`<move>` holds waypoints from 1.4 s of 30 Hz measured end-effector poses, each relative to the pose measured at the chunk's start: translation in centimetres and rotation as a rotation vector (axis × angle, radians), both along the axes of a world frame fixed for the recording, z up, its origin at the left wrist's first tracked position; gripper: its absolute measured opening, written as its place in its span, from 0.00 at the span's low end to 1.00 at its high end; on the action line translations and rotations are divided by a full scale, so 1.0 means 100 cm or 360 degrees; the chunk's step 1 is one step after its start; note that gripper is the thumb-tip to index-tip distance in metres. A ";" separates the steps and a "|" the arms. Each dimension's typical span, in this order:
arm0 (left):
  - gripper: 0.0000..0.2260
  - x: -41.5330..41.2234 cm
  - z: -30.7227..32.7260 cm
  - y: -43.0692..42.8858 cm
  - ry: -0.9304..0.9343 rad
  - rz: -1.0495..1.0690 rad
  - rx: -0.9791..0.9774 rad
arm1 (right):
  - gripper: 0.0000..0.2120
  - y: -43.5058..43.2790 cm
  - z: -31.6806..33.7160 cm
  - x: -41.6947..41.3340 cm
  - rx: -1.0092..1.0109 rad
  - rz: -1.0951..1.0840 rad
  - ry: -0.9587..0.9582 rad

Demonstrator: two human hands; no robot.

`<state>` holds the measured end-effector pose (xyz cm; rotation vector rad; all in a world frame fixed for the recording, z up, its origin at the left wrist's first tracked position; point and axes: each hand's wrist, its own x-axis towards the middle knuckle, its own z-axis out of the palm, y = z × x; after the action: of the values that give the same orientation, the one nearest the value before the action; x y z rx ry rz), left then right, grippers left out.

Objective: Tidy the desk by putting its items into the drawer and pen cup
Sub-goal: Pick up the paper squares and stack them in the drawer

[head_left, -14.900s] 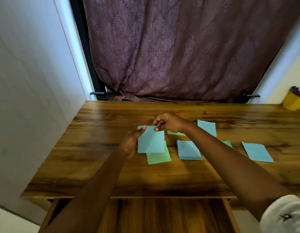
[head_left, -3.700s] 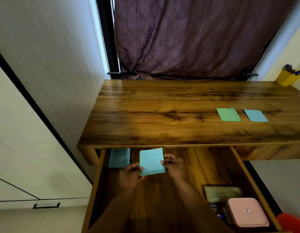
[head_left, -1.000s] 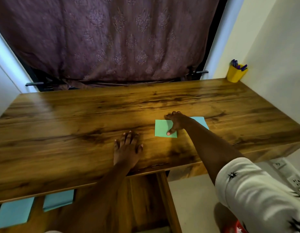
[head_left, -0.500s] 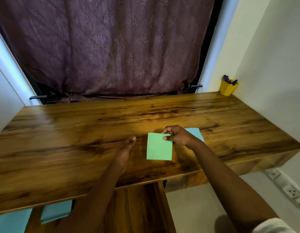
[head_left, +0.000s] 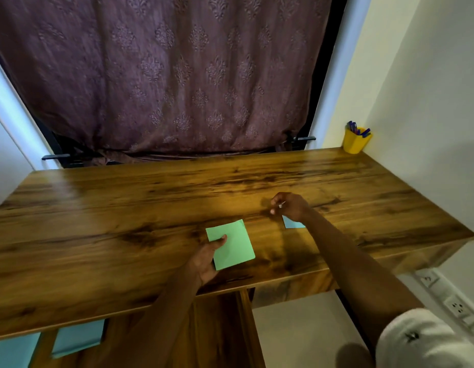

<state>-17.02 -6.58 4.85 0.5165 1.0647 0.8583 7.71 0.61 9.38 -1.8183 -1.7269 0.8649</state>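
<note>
At the wooden desk (head_left: 124, 208), my left hand (head_left: 204, 258) holds a square green paper note (head_left: 231, 244) just above the desktop near the front edge, thumb pressed on its upper face and the other fingers hidden beneath it, so the note is clamped between them. My right hand (head_left: 289, 207) hovers farther back and to the right, fingers curled loosely toward the thumb with nothing that I can make out between them; whether they touch the wood I cannot tell. Just under that wrist lies a light blue paper note (head_left: 293, 224), flat on the desktop and mostly covered by my forearm. A white sleeve (head_left: 427, 341) shows at the lower right. In the far right corner of the desk stands a yellow plastic pen cup (head_left: 355, 143) with several blue pens upright inside it. Below the front edge, the open wooden drawer (head_left: 220, 328) shows 2 light blue paper sheets (head_left: 76, 338) lying at its left end. A patterned purple curtain (head_left: 164, 70) hangs behind the desk.
</note>
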 end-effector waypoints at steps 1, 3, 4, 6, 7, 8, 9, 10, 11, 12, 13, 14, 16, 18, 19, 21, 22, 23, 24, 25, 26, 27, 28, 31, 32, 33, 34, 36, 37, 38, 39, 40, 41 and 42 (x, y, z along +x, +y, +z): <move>0.08 -0.001 -0.002 0.000 0.0021 0.0012 -0.0006 | 0.15 0.010 -0.005 0.014 -0.0014 -0.0024 -0.0250; 0.08 0.001 -0.007 0.002 0.0067 0.0032 -0.0030 | 0.27 0.026 -0.014 0.040 -0.0167 0.0023 -0.0755; 0.09 0.003 -0.008 0.003 0.0088 0.0041 -0.0043 | 0.31 0.033 -0.017 0.049 -0.0248 0.0069 -0.0899; 0.10 0.006 -0.008 0.004 0.0110 0.0066 -0.0070 | 0.38 0.046 -0.020 0.060 -0.0389 0.0191 -0.1022; 0.11 0.008 -0.009 0.006 0.0127 0.0080 -0.0074 | 0.42 0.052 -0.021 0.063 -0.0450 0.0237 -0.1051; 0.12 0.009 -0.010 0.008 0.0149 0.0089 -0.0070 | 0.45 0.058 -0.023 0.065 -0.0484 0.0282 -0.1100; 0.12 0.010 -0.012 0.009 0.0165 0.0091 -0.0062 | 0.47 0.062 -0.023 0.066 -0.0512 0.0316 -0.1168; 0.13 0.011 -0.012 0.009 0.0180 0.0089 -0.0056 | 0.48 0.066 -0.025 0.066 -0.0530 0.0362 -0.1247; 0.12 0.012 -0.012 0.010 0.0188 0.0088 -0.0051 | 0.49 0.068 -0.026 0.066 -0.0539 0.0414 -0.1327; 0.12 0.013 -0.013 0.010 0.0192 0.0090 -0.0050 | 0.49 0.069 -0.028 0.065 -0.0545 0.0462 -0.1385; 0.11 0.014 -0.013 0.011 0.0189 0.0099 -0.0051 | 0.49 0.071 -0.029 0.065 -0.0540 0.0509 -0.1426; 0.11 0.015 -0.012 0.012 0.0181 0.0111 -0.0054 | 0.49 0.074 -0.032 0.066 -0.0523 0.0548 -0.1454; 0.09 0.016 -0.012 0.012 0.0162 0.0133 -0.0053 | 0.48 0.078 -0.034 0.067 -0.0488 0.0570 -0.1514; 0.08 0.017 -0.012 0.011 0.0157 0.0146 -0.0052 | 0.47 0.077 -0.035 0.067 -0.0482 0.0524 -0.1537; 0.09 0.018 -0.012 0.010 0.0158 0.0154 -0.0051 | 0.45 0.076 -0.036 0.068 -0.0484 0.0503 -0.1530; 0.11 0.018 -0.013 0.008 0.0166 0.0171 -0.0060 | 0.40 0.072 -0.034 0.070 -0.0470 0.0441 -0.1487; 0.12 0.018 -0.014 0.007 0.0171 0.0176 -0.0065 | 0.40 0.071 -0.035 0.072 -0.0460 0.0410 -0.1427; 0.13 0.018 -0.014 0.006 0.0173 0.0176 -0.0067 | 0.41 0.070 -0.035 0.073 -0.0458 0.0389 -0.1342; 0.13 0.017 -0.014 0.004 0.0173 0.0177 -0.0067 | 0.42 0.067 -0.035 0.073 -0.0475 0.0352 -0.1228; 0.13 0.017 -0.014 0.002 0.0173 0.0178 -0.0068 | 0.43 0.063 -0.035 0.073 -0.0472 0.0315 -0.1113; 0.13 0.016 -0.014 0.001 0.0176 0.0180 -0.0071 | 0.44 0.060 -0.036 0.074 -0.0457 0.0265 -0.1017; 0.13 0.015 -0.013 -0.002 0.0170 0.0178 -0.0075 | 0.43 0.055 -0.036 0.074 -0.0415 0.0212 -0.0926; 0.13 0.014 -0.013 -0.004 0.0169 0.0174 -0.0083 | 0.40 0.052 -0.036 0.073 -0.0354 0.0146 -0.0814; 0.14 0.006 -0.006 -0.012 0.0149 0.0147 -0.0107 | 0.26 0.040 -0.025 0.068 -0.0267 -0.0054 -0.0303; 0.14 0.002 -0.002 -0.015 0.0144 0.0145 -0.0108 | 0.22 0.036 -0.016 0.066 -0.0282 -0.0091 -0.0112; 0.14 -0.003 0.001 -0.019 0.0136 0.0147 -0.0110 | 0.19 0.030 -0.007 0.063 -0.0314 -0.0114 0.0083; 0.14 -0.009 0.005 -0.023 0.0127 0.0155 -0.0111 | 0.17 0.022 0.004 0.058 -0.0359 -0.0112 0.0256; 0.15 -0.023 0.012 -0.033 0.0089 0.0172 -0.0107 | 0.14 0.003 0.026 0.044 -0.0437 -0.0042 0.0466; 0.15 -0.032 0.015 -0.039 0.0056 0.0173 -0.0101 | 0.14 -0.010 0.038 0.033 -0.0457 0.0022 0.0518; 0.15 -0.040 0.019 -0.044 0.0021 0.0167 -0.0091 | 0.14 -0.023 0.048 0.020 -0.0458 0.0091 0.0559; 0.14 -0.049 0.023 -0.051 -0.0020 0.0164 -0.0087 | 0.14 -0.037 0.059 0.004 -0.0463 0.0162 0.0613; 0.13 -0.059 0.026 -0.057 -0.0064 0.0155 -0.0079 | 0.13 -0.052 0.068 -0.014 -0.0469 0.0233 0.0639; 0.12 -0.065 0.029 -0.062 -0.0119 0.0134 -0.0077 | 0.12 -0.067 0.077 -0.033 -0.0475 0.0318 0.0622; 0.13 -0.075 0.031 -0.068 -0.0168 0.0101 -0.0075 | 0.10 -0.082 0.084 -0.056 -0.0480 0.0414 0.0538</move>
<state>-24.57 -13.43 7.98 0.3956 1.0061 0.9043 2.13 -7.58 17.74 -1.5228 -1.7004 1.5158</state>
